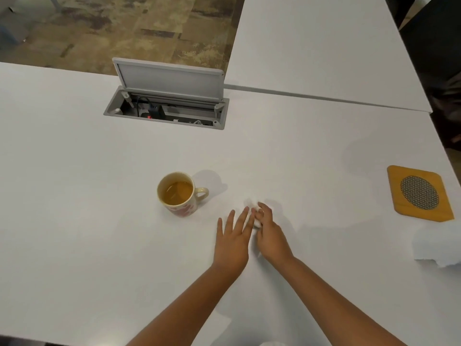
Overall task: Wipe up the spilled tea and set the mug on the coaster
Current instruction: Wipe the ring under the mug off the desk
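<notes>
Nearest, on the white table (74, 245): left hand (233, 242) flat, fingers straight and spread, released. Just beside it, right hand (270, 237) with fingers curled over a crumpled white tissue (250, 204), pressing it to the tabletop. Torn paper towel (439, 245) at the right edge. Farther left, cream mug (178, 194) upright, tea inside, red pattern low on its side, handle toward the hands. No readable writing anywhere. Well apart to the right, wooden coaster (420, 193) with a woven round centre. Beyond, open cable box (166, 108), lid raised.
</notes>
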A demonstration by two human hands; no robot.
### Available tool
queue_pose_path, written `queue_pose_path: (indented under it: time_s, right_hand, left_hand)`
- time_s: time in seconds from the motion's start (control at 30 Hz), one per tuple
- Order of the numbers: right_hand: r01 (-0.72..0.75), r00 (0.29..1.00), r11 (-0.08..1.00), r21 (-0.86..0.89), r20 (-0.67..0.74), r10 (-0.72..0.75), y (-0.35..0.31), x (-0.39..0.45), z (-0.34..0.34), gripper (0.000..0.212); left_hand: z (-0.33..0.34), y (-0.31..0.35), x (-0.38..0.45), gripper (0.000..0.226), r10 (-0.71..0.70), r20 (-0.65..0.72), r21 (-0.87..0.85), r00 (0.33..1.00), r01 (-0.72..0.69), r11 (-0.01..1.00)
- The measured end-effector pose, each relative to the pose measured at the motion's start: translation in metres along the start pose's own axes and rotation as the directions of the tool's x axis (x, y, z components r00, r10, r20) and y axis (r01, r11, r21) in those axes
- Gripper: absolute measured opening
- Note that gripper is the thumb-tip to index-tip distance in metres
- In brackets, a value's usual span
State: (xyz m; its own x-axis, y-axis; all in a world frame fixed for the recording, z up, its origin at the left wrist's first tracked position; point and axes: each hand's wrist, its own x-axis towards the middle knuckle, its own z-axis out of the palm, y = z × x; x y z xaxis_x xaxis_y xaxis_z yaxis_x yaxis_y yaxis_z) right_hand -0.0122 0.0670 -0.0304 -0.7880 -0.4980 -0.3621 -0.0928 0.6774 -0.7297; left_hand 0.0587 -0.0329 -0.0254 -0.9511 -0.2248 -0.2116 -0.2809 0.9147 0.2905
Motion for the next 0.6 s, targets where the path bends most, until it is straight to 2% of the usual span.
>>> queue_pose_path:
  time_s: [0.13, 0.23, 0.3, 0.37, 0.4, 0.5, 0.6]
  right_hand:
    - [-0.041, 0.999, 0.999, 0.014, 0.015, 0.04, 0.002, 0.003, -0.004, 0.058]
    - [-0.026, 0.999, 0.999, -0.027, 0.027, 0.026, 0.001, 0.003, -0.005, 0.064]
    - [0.053, 0.998, 0.987, -0.152, 0.03, -0.049, 0.004, 0.002, -0.002, 0.066]
    - [0.2, 0.979, 0.893, -0.403, 0.05, -0.197, 0.01, 0.006, 0.0, 0.057]
    - [0.227, 0.973, 0.855, -0.466, 0.074, -0.217, 0.009, 0.006, 0.0, 0.051]
    - [0.174, 0.984, 0.909, -0.379, 0.026, -0.177, 0.005, 0.001, 0.005, 0.06]
    - [0.225, 0.974, 0.911, -0.346, 0.066, -0.216, -0.005, -0.004, 0.01, 0.049]
  left_hand:
    - [0.001, 0.009, 0.002, 0.056, 0.055, 0.017, 0.124, 0.998, -0.057, 0.991]
    - [-0.004, 0.012, 0.002, 0.055, 0.112, 0.051, 0.195, 0.992, -0.119, 0.973]
    - [-0.005, 0.012, 0.003, 0.056, 0.104, 0.065, 0.232, 0.992, -0.116, 0.966]
    - [-0.009, 0.012, 0.009, 0.056, 0.033, 0.062, 0.243, 0.998, -0.047, 0.969]
    - [-0.011, 0.011, 0.013, 0.055, 0.0, 0.064, 0.243, 0.998, -0.015, 0.97]
    - [-0.015, 0.004, 0.019, 0.052, -0.027, 0.111, 0.222, 0.993, 0.002, 0.975]
    - [-0.017, -0.013, 0.012, 0.053, -0.121, 0.04, 0.109, 0.992, 0.116, 0.987]
